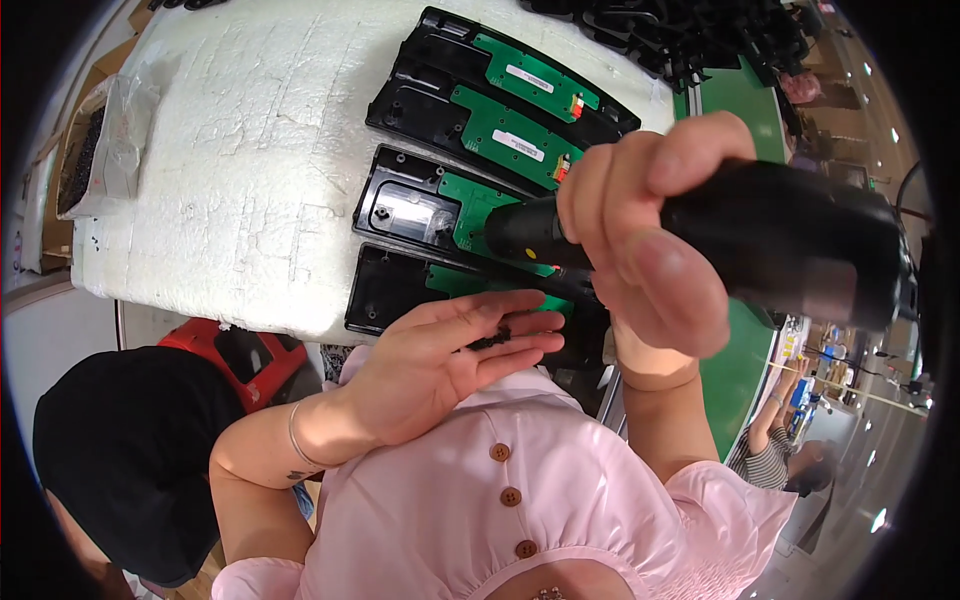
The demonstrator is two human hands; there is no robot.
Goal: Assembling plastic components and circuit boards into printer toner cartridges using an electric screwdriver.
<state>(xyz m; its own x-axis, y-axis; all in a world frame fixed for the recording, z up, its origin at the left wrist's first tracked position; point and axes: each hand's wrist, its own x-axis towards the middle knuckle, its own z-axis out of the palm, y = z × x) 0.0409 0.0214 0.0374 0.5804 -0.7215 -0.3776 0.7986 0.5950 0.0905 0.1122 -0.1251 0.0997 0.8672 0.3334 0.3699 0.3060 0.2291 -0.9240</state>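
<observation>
I have my right hand [640,230] wrapped tight around the black electric screwdriver [760,240], its nose pointing down at the green circuit board [470,215] in the third black plastic case [400,210] on the white foam pad [250,150]. My left hand [450,355] lies flat and wide, palm up, nothing gripped, with a little heap of small dark screws [492,338] resting on the fingers just in front of the nearest case [385,285]. To do this well, I judge I should keep that palm level so no screw rolls off, hold the driver square to the board, and let the tip seat in the screw head before pressing. Two more cases lie further up the pad.
</observation>
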